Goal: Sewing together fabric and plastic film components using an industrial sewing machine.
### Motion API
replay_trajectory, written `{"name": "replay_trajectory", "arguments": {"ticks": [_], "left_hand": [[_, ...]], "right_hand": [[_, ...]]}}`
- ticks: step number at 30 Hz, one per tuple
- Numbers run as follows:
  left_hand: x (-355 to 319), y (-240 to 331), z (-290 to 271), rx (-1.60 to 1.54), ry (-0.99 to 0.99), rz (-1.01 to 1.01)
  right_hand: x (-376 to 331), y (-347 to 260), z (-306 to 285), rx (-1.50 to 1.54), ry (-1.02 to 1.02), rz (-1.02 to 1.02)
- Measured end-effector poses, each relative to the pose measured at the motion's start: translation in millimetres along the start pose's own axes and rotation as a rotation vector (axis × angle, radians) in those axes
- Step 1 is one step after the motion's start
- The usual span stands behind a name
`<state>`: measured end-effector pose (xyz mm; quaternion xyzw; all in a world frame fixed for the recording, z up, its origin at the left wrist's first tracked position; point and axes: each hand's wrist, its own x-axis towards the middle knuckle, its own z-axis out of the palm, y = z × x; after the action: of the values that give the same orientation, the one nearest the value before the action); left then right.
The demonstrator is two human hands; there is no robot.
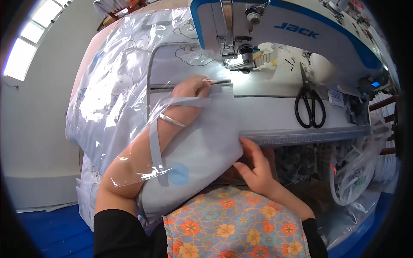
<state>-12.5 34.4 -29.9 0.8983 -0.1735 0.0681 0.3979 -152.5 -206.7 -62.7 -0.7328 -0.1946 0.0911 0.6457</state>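
My left hand (192, 92), a silver bangle (173, 120) at its wrist, is curled closed on a pale fabric piece (202, 144), at its dark-edged seam near the needle. A clear plastic sheet (129, 142) with a grey band (155, 144) lies over that forearm. My right hand (257, 172) is at the fabric's right edge, below the table's front edge, its thumb and forefinger apart. A white and blue sewing machine (266, 32) stands ahead, its lit presser foot (241, 65) just beyond my left fingers.
Black-handled scissors (309, 107) lie on the machine table, behind a clear ruler (309, 136) along its front edge. Printed fabric under plastic (112, 77) spreads at the left. Fabric scraps (297, 165) and a clear plastic bag (350, 172) are at the lower right.
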Motion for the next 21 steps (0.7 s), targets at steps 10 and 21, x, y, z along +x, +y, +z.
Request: {"name": "replay_trajectory", "arguments": {"ticks": [10,21], "left_hand": [[20.0,7.7,-14.5,-0.044,-0.207,-0.364],[-2.9,-4.6,4.9,0.041,0.065,0.210]], "right_hand": [[72.1,-22.6,-19.0,0.090,0.180,-0.060],[110.5,-2.2,-41.0,-0.779,0.088,-0.381]]}}
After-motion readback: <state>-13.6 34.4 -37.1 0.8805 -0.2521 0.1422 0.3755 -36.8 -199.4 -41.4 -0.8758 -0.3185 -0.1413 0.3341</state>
